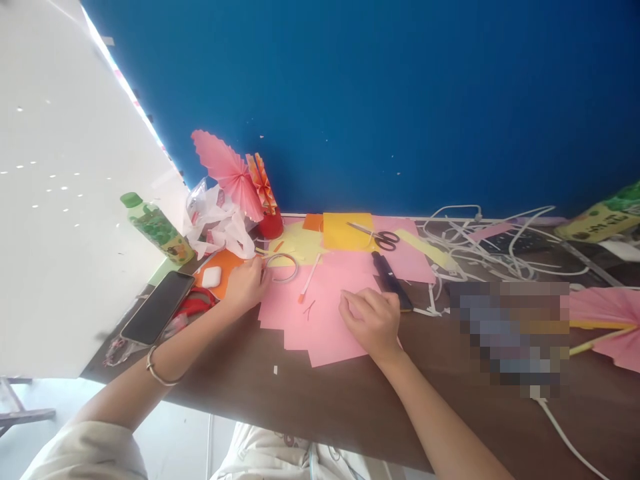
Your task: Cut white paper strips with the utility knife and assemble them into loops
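My left hand [246,285] rests at the left edge of a stack of pink paper sheets [320,313], fingertips touching a roll of clear tape [283,267]. My right hand [373,321] lies on the pink sheets with fingers curled, pressing the paper down; whether it holds anything small I cannot tell. A thin white stick with an orange tip [309,280] lies on the paper between the hands. A black pen-like tool [390,281] lies just beyond my right hand.
Scissors [380,236] lie on yellow paper [345,231] at the back. A phone [157,307], white earbud case [211,277], green bottle [157,229] and pink paper fans [230,172] stand left. White cables [490,247] tangle right. Brown table [325,393], blue wall behind.
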Demonstrator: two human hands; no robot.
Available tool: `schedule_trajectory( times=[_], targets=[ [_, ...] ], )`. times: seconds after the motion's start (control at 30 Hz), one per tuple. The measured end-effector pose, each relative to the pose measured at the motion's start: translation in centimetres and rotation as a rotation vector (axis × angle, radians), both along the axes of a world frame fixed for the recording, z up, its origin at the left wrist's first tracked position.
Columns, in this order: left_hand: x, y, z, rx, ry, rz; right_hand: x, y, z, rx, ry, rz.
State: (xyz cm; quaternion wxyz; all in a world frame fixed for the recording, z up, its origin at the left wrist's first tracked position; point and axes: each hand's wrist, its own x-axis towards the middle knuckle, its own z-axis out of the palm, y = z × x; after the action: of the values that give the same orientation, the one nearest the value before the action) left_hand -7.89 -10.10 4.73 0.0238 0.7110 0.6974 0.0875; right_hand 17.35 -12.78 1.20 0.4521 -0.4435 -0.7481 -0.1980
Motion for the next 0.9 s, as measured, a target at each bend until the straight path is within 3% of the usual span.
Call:
schedule_trajectory(
  times=[0.07, 0.13, 0.2, 0.37, 0.7, 0.9],
  targets=[
    [0.9, -0.6, -0.4, 0.042, -0.084, -0.100, -0.1, -0.1, 0.0, 0.002, -0.009, 0.028],
    [2.3, -1.1, -0.8, -0.012, -0.181, -0.153, -0.1, -0.3, 0.0, 0.008, -0.030, 0.057],
    [3.9, -1.3, -1.1, -0.067, -0.213, -0.152, -0.1, -0.5, 0.1, 0.017, -0.052, 0.086],
    [7.0, -0.4, -1.0, -0.242, -0.079, -0.057, 0.1, -0.8, 0.4, 0.001, -0.100, 0.099],
    [7.2, -0.6, -1.6, -0.235, -0.030, -0.145, 0.2, -0.6, 0.1, 0.034, -0.076, 0.114],
    [7.9, 0.2, 0.1, -0.367, 0.055, -0.189, 0.1, -0.4, 0.1, 0.006, -0.037, 0.094]
  ],
)
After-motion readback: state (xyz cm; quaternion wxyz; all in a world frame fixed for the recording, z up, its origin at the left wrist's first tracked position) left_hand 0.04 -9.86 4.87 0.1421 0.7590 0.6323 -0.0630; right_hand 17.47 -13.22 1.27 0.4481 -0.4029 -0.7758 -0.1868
